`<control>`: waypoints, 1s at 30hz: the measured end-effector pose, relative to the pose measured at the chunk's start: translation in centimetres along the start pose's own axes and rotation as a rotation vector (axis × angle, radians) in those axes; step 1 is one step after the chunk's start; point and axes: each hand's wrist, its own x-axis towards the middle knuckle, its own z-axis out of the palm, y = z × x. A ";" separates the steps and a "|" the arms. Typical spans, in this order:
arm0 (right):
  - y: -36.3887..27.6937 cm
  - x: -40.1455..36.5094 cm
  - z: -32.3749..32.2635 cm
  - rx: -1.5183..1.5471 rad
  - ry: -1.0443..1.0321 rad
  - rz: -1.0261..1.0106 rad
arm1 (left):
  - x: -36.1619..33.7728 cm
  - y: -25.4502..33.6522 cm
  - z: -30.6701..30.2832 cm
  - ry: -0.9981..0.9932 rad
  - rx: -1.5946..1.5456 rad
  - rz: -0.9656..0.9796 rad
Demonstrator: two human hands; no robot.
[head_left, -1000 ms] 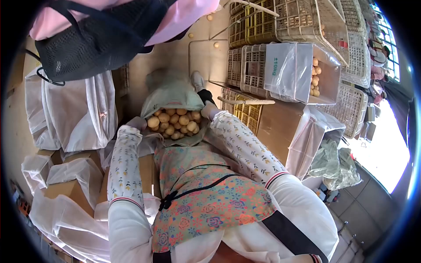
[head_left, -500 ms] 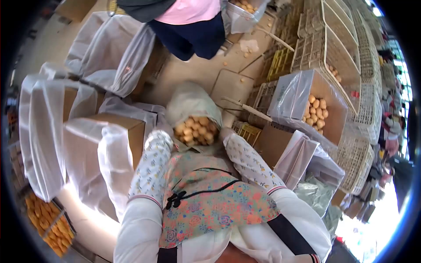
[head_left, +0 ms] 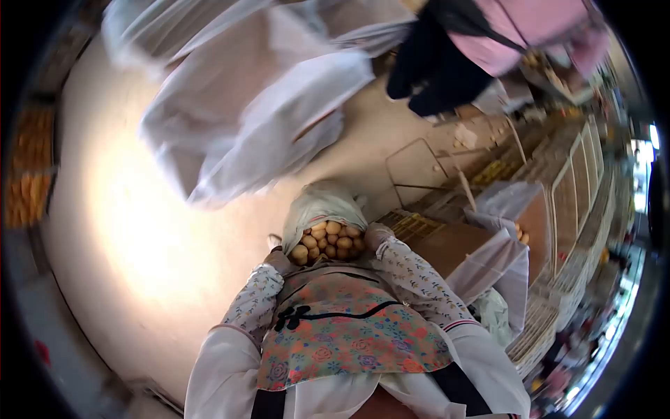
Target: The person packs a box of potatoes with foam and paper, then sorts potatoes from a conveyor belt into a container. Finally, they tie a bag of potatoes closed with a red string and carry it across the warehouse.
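Observation:
A pale, cloudy sack (head_left: pixel 322 199) hangs in front of my apron, its mouth turned toward me. Round yellow-brown produce (head_left: pixel 329 241), its kind not certain, fills the opening. My left hand (head_left: pixel 280 261) is closed on the sack's left edge. On the opposite side, my right hand (head_left: pixel 378 236) grips the rim, fingers wrapped and partly hidden. The sack's underside is out of sight.
White-lined boxes (head_left: pixel 255 105) stand ahead on the left. A lined carton (head_left: pixel 499 262) and stacked crates (head_left: pixel 572 230) line the right. Ahead is a person in pink (head_left: pixel 499 35). A metal frame (head_left: pixel 422 164) lies on the floor (head_left: pixel 160 279).
My view has swung left, and I hold the sack throughout. The lined boxes now appear farther ahead, the person farther right, and more floor shows at left.

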 end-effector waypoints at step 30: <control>-84.5 9.0 -17.3 -0.704 -0.253 -0.797 | -27.1 -50.6 -32.5 0.300 -0.627 -0.793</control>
